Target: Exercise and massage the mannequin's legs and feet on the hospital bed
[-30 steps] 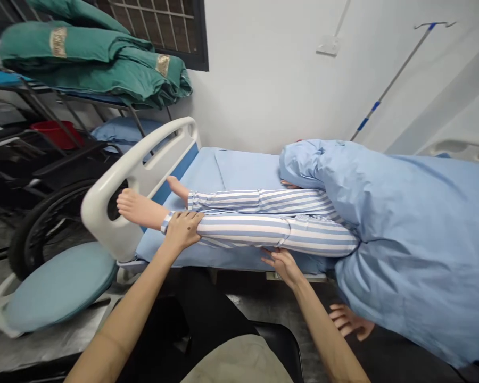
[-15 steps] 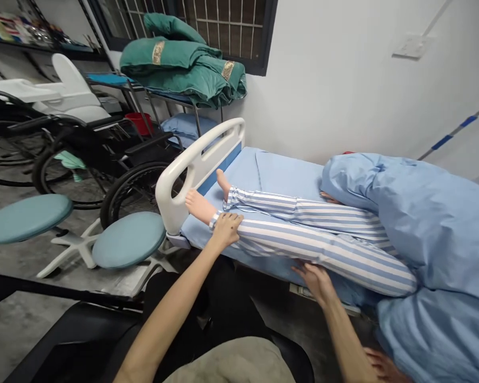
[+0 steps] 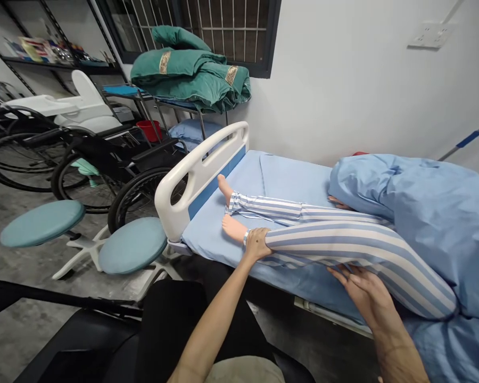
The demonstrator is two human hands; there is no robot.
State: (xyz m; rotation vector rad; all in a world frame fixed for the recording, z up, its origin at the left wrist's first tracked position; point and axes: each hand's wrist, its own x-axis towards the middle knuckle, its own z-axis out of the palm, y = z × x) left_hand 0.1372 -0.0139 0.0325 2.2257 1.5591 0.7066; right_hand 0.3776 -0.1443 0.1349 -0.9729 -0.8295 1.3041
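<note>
A manikin lies on a hospital bed (image 3: 287, 178) in blue-and-white striped trousers. My left hand (image 3: 256, 243) is wrapped over the ankle of the near leg (image 3: 343, 250), just behind the bare foot (image 3: 232, 227). Under the thigh of the same leg sits my right hand (image 3: 362, 290), palm up, fingers stretched out against the cloth. The far leg (image 3: 271, 207) rests flat on the sheet. A light blue blanket (image 3: 419, 197) covers the manikin's upper body at the right.
A white footboard (image 3: 199, 165) closes the bed's left end. Two round blue stools (image 3: 131, 244) stand on the floor beside it, wheelchairs (image 3: 83, 159) behind them. Green folded quilts (image 3: 191, 74) lie on a rack by the window.
The near leg has slid to the right, away from the footboard, with my left hand on its ankle. My right hand followed to the right under the thigh. The view has turned left.
</note>
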